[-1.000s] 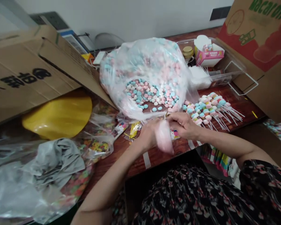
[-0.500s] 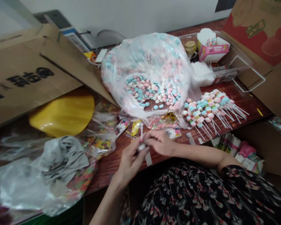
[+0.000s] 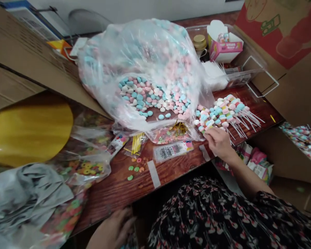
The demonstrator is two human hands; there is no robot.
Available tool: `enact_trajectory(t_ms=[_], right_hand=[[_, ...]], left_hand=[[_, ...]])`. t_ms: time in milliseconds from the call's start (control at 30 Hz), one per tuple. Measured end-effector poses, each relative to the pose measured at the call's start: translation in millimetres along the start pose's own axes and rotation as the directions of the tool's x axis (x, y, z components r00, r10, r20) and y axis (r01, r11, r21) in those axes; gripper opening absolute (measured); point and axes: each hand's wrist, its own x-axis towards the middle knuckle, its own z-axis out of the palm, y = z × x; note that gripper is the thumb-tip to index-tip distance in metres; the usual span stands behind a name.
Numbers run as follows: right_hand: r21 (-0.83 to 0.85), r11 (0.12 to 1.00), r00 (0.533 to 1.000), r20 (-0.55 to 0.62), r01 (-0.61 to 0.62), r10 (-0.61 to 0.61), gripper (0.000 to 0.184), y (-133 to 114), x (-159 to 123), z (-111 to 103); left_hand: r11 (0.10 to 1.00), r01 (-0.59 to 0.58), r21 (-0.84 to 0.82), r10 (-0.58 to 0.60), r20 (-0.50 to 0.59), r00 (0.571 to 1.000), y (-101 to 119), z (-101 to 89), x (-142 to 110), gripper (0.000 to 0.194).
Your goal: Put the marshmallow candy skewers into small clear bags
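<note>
Wooden tabletop (white tape on it) holding candy skewers beside cardboard cartons.

Pastel candy skewers, apparently mints, lie fanned, their white sticks splayed rightward.

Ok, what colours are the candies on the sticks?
The stick candies are pastel pink, light blue, white and some yellow, best seen in the head view.

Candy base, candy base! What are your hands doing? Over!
Right hand: fingers at the pastel candy skewers. Left hand: low by the wooden table, nothing visible in it. Clear plastic bag of candies right beside the skewers.
</note>
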Motion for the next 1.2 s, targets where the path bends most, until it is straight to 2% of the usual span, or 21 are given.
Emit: enact_trajectory(t_ms=[33, 67, 133, 233, 300, 367, 467, 600, 667, 733, 833, 933, 1000, 1067, 1133, 1200], right_hand=[[-0.035, 0.999, 0.999, -0.037, -0.038, 0.037, 0.018, 7, -4, -4], [-0.064, 0.996, 0.996, -0.061, -0.068, 0.064, 0.018, 12, -8, -6], [-0.106, 0.989, 0.992, -0.076, -0.105, 0.097, 0.018, 16, -16, -7], [-0.129, 0.981, 0.986, -0.095, -0.146, 0.135, 0.018, 15, -29, -7], [-0.126, 0.974, 0.977, -0.127, -0.187, 0.171, 0.018, 15, -37, -9], [-0.129, 0.967, 0.968, -0.149, -0.221, 0.201, 0.018, 18, -44, -10], [-0.156, 0.957, 0.963, -0.153, -0.246, 0.222, 0.019, 24, -51, -10], [-0.208, 0.945, 0.966, -0.101, -0.254, 0.238, 0.021, 26, -47, -5], [-0.241, 0.933, 0.963, -0.063, -0.268, 0.261, 0.022, 26, -43, -2], [-0.252, 0.925, 0.958, -0.048, -0.284, 0.281, 0.021, 27, -40, 1], [-0.199, 0.935, 0.956, -0.081, -0.294, 0.284, 0.020, 34, -39, 5], [-0.152, 0.950, 0.956, -0.149, -0.275, 0.253, 0.022, 40, -41, 3], [-0.174, 0.956, 0.965, -0.158, -0.237, 0.210, 0.024, 39, -41, -10], [-0.246, 0.954, 0.984, -0.102, -0.169, 0.148, 0.024, 35, -36, -33], [-0.358, 0.933, 0.997, 0.042, -0.044, 0.063, 0.023, 26, -27, -62], [-0.481, 0.871, 0.978, 0.210, 0.094, 0.011, 0.020, 13, -16, -88]], left_hand=[[0.984, -0.175, -0.021, 0.175, -0.020, 0.984, 11, 5.6, 21, 0.018], [0.961, -0.276, 0.000, 0.275, -0.073, 0.959, 25, 10.3, 45, 0.019], [0.911, -0.392, 0.130, 0.407, -0.125, 0.905, 58, 17.4, 97, 0.019], [0.851, -0.415, 0.322, 0.444, -0.021, 0.896, 104, 27.6, 161, 0.016], [0.818, -0.421, 0.392, 0.440, 0.046, 0.897, 121, 36.0, 181, 0.017], [0.779, -0.423, 0.463, 0.438, 0.082, 0.895, 124, 44.1, 186, 0.019], [0.745, -0.433, 0.507, 0.475, 0.052, 0.878, 109, 52.7, 182, 0.019], [0.756, -0.469, 0.457, 0.575, -0.120, 0.809, 86, 60.5, 178, 0.016], [0.785, -0.446, 0.429, 0.571, -0.224, 0.790, 83, 64.3, 177, 0.016], [0.843, -0.377, 0.384, 0.500, -0.299, 0.813, 85, 66.8, 176, 0.017], [0.918, -0.285, 0.277, 0.369, -0.328, 0.870, 92, 66.2, 176, 0.019], [0.950, -0.280, 0.139, 0.311, -0.355, 0.881, 94, 63.1, 179, 0.021], [0.955, -0.295, 0.040, 0.286, -0.402, 0.870, 91, 62.5, 182, 0.021], [0.949, -0.313, -0.033, 0.266, -0.448, 0.854, 87, 63.9, 185, 0.020], [0.943, -0.329, -0.041, 0.273, -0.470, 0.840, 83, 66.1, 185, 0.019], [0.942, -0.334, 0.022, 0.308, -0.451, 0.838, 82, 67.6, 182, 0.019]])
